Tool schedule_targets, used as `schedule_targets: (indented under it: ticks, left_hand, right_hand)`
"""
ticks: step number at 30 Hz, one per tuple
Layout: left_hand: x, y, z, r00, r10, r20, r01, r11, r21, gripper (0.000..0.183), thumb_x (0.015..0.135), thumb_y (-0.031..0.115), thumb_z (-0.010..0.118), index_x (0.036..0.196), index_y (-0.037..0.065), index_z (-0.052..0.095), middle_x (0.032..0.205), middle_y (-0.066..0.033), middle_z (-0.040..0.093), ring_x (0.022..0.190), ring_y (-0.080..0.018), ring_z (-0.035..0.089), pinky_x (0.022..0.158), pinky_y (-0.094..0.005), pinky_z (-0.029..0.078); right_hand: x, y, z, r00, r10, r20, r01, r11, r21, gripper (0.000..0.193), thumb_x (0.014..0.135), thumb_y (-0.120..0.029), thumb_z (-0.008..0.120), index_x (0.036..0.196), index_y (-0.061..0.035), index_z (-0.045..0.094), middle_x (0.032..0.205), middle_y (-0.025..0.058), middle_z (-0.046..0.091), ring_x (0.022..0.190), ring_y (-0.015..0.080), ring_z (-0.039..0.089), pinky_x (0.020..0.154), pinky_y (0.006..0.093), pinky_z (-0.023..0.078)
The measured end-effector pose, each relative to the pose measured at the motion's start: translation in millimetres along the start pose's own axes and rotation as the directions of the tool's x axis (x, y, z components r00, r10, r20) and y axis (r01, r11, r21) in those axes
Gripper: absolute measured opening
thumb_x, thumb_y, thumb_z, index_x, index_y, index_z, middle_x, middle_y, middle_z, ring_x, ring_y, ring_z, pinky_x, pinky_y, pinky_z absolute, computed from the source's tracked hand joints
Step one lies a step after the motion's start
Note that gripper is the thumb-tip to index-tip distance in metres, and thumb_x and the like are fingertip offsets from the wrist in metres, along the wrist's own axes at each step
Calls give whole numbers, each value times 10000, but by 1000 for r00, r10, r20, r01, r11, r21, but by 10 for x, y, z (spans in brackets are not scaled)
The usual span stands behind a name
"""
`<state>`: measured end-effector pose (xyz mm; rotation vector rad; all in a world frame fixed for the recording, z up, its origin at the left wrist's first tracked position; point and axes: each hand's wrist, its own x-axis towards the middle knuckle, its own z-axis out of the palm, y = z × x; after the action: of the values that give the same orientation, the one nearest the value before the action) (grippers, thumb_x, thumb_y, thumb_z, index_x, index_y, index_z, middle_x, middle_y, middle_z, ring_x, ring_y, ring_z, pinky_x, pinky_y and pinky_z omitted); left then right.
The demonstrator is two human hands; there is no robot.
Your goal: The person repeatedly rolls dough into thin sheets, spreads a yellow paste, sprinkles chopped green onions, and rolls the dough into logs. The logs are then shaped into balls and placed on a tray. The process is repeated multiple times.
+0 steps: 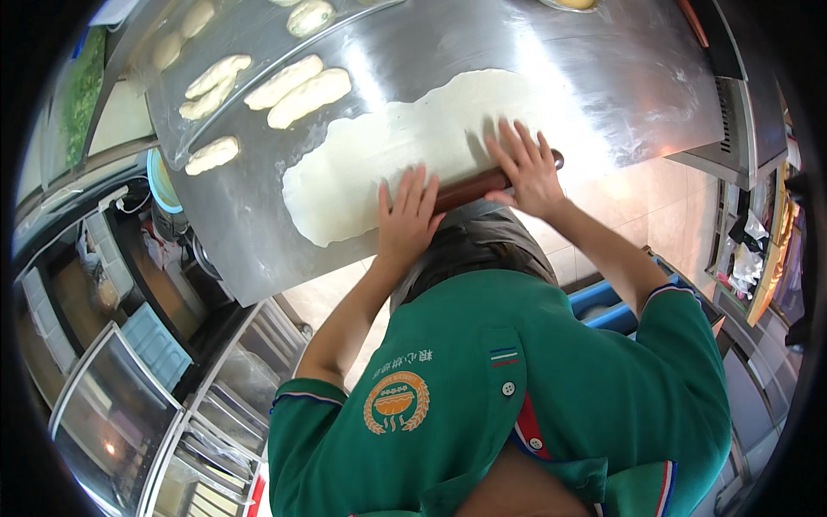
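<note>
A wide, thin sheet of pale dough (370, 164) lies spread along the steel table, with a wavy far edge. Across its near edge, close to the table's front, sits a dark brown wooden rolling pin (470, 189). My left hand (408, 215) lies over the pin's left end, fingers stretched out toward the dough. Over the right part of the pin rests my right hand (530, 172), its fingers spread and the pin's rounded tip showing beyond it. Both palms touch the pin without the fingers wrapping round it.
Beyond the sheet to the left lie long dough pieces (307, 96), and a smaller piece (212, 155) sits nearer the table's left end. A thin raised strip (284, 60) crosses the steel table (245, 250). Blue crates (603, 306) stand below at right.
</note>
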<state>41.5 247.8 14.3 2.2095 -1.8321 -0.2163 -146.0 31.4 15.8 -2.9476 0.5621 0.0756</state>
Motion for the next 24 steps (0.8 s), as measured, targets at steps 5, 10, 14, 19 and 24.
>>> schedule_targets:
  ticks: [5, 10, 14, 19, 24]
  left_hand:
    - [-116, 42, 107, 974, 180, 139, -169, 982, -86, 618, 905, 231, 637, 1499, 131, 500, 1459, -153, 543, 1310, -311, 532, 1089, -550, 383]
    - [911, -29, 161, 987, 103, -120, -91, 991, 97, 666, 936, 405, 642, 1505, 102, 473, 1527, -173, 465, 1378, -333, 477, 1137, -593, 332]
    - [1809, -451, 118, 976, -21, -216, 37, 997, 67, 720, 923, 512, 654, 1476, 82, 492, 1333, -165, 613, 1239, -347, 570, 1082, -553, 394]
    - [1942, -524, 127, 972, 146, -182, -149, 989, -5, 602, 947, 377, 660, 1462, 104, 508, 1101, -112, 640, 987, -309, 628, 865, -451, 491]
    - [2183, -572, 13, 983, 175, -62, -175, 984, 16, 600, 928, 290, 686, 1489, 181, 500, 1130, -95, 627, 1028, -294, 627, 873, -436, 494]
  right_hand:
    - [-564, 150, 45, 991, -123, -41, 126, 988, 83, 591, 884, -150, 663, 1459, -158, 529, 1246, 96, 597, 1188, 300, 545, 1056, 482, 364]
    - [143, 634, -91, 999, 35, -9, -37, 984, -175, 763, 898, -383, 705, 1574, -236, 383, 1488, 112, 451, 1384, 317, 435, 1203, 646, 228]
    - [674, 946, -228, 982, 174, -74, -179, 980, -81, 964, 841, -423, 776, 1607, -111, 280, 1628, 175, 307, 1484, 399, 320, 1217, 615, 227]
    - [212, 803, -181, 852, 330, -407, -310, 944, 117, 930, 897, -367, 738, 1570, 59, 259, 1626, 279, 269, 1515, 444, 254, 1209, 590, 242]
    - [-229, 641, 3, 942, 296, -157, -273, 950, 155, 831, 852, -213, 786, 1522, 62, 378, 1599, 297, 310, 1468, 464, 327, 1164, 573, 327]
